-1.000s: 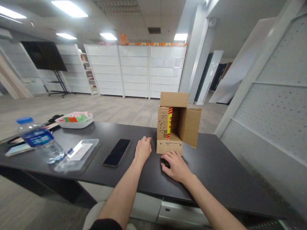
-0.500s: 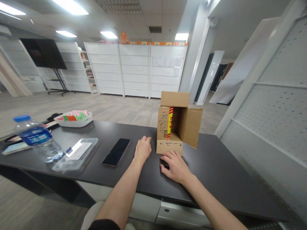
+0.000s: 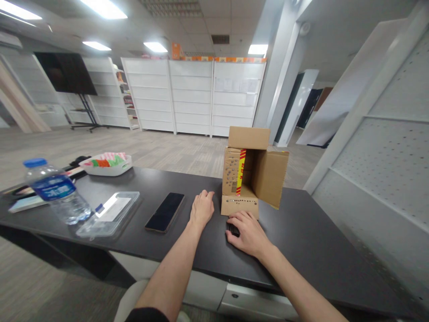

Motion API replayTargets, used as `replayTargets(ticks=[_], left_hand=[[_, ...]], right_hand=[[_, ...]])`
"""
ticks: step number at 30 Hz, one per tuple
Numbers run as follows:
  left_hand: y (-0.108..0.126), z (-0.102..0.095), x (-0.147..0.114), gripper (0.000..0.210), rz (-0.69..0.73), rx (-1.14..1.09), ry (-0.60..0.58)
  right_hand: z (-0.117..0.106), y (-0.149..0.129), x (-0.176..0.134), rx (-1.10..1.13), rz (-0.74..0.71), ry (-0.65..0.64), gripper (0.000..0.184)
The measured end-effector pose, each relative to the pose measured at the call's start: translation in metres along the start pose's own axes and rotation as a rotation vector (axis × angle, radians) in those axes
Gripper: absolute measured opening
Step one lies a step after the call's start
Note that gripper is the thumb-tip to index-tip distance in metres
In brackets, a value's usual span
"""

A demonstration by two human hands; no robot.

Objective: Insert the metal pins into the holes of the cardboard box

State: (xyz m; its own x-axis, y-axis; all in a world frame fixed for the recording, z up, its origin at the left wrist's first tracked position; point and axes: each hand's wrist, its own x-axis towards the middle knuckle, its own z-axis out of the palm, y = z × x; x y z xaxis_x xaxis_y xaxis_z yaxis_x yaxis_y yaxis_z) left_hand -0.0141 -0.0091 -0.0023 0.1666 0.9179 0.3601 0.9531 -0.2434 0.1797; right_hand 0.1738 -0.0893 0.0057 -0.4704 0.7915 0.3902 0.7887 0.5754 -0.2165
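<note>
One water bottle [image 3: 55, 190]: stands on the left of the desk [image 3: 308, 250], capped in blue, near the see-through case; slid slightly rightward in the view along with everything else, probably by a small turn of the head.
White tray [image 3: 117, 170]: sits farther back, filled with colourful packets [image 3: 105, 161].
See-through case [image 3: 100, 229]: lies flat with a pale card [image 3: 114, 210] showing; well apart from both hands.
Phone [image 3: 165, 213]: lies dark-screened between case and left hand, untouched.
Left hand [image 3: 203, 208]: rests on the desk between phone and box, loosely curled, thumb towards the box; shows no object, but hides the underside, so cannot tell whether anything is held. Unmoved over the last second.
Box [image 3: 231, 172]: stands open towards the person, front flap [image 3: 239, 205] folded down, side flap [image 3: 273, 179] swung out to the right. Not shifted against the desk.
Dark ridged thing [image 3: 233, 230]: lies just in front of the front flap, mostly covered by the right hand; too hidden to identify.
Right hand [image 3: 250, 232]: closed over the dark ridged thing, seemingly gripping between thumb and fingers; cannot tell whether touching the flap. Unchanged too, so judged a pause, with no handling advanced.
Perforated panel [image 3: 385, 147]: rises beyond the right side of the desk.
</note>
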Motion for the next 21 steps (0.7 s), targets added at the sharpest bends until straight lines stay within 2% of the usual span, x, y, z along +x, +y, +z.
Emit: replayTargets(ticks=[9, 21], left_hand=[[-0.0016, 0.0014, 0.0009, 0.041, 0.007, -0.005, 0.005], [0.0006, -0.0024, 0.0001, 0.04, -0.003, -0.014, -0.015]], right_hand=[[0.0037, 0.0033, -0.0015, 0.01, -0.019, 0.014, 0.02], [0.0041, 0.0006, -0.0021, -0.028, -0.034, 0.028, 0.015]])
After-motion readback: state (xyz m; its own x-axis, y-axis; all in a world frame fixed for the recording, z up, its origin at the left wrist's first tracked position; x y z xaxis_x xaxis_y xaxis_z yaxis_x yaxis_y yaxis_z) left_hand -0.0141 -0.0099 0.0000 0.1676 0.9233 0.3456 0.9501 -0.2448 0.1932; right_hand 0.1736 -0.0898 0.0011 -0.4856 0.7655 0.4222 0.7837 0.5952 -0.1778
